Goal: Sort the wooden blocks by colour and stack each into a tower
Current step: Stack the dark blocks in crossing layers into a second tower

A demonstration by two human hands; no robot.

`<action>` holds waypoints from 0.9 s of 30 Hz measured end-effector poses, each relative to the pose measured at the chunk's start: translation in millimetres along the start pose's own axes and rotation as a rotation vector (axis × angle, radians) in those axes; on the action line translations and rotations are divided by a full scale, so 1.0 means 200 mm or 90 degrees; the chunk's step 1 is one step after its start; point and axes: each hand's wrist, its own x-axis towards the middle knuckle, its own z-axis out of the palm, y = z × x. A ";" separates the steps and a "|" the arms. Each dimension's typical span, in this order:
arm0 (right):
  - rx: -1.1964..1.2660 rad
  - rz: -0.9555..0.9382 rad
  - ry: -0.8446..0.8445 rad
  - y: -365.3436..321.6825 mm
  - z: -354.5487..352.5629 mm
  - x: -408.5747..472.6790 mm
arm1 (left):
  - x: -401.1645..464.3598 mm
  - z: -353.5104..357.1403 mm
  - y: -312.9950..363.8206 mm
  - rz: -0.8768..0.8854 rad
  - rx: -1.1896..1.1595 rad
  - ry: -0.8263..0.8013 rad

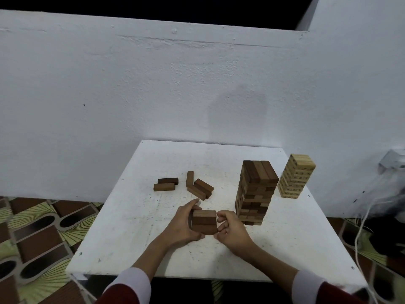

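A small bundle of three brown blocks [204, 222] lies side by side on the white table [135, 238]. My left hand [183, 224] grips its left side with fingers curled around it. My right hand [230, 231] sits at the bundle's right end, fingers curled against it. A tall brown tower [255, 191] stands to the right. Farther right, near the table's edge, is a shorter pale tower [294, 178]. Loose brown blocks lie behind my hands: a pair [165, 184] at left and three more [198, 187] in the middle.
A white wall [153, 84] rises right behind the table. Patterned floor tiles [37, 238] show on the left. White cords [361, 227] and dark clutter hang off the table's right side.
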 end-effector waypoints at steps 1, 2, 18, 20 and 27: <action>-0.004 0.001 0.002 0.00 0.00 0.00 | 0.00 0.00 0.00 -0.002 0.001 -0.002; -0.008 0.003 0.003 0.00 0.00 0.00 | 0.00 0.00 0.00 -0.006 0.001 -0.003; -0.038 -0.034 -0.007 -0.02 -0.01 0.00 | -0.02 -0.01 0.06 -0.027 -0.015 0.026; -0.037 -0.047 -0.003 -0.04 -0.01 0.00 | -0.03 -0.03 0.09 -0.028 -0.022 0.032; -0.071 -0.169 0.039 -0.25 -0.09 -0.01 | -0.01 -0.18 0.28 0.010 -0.083 0.078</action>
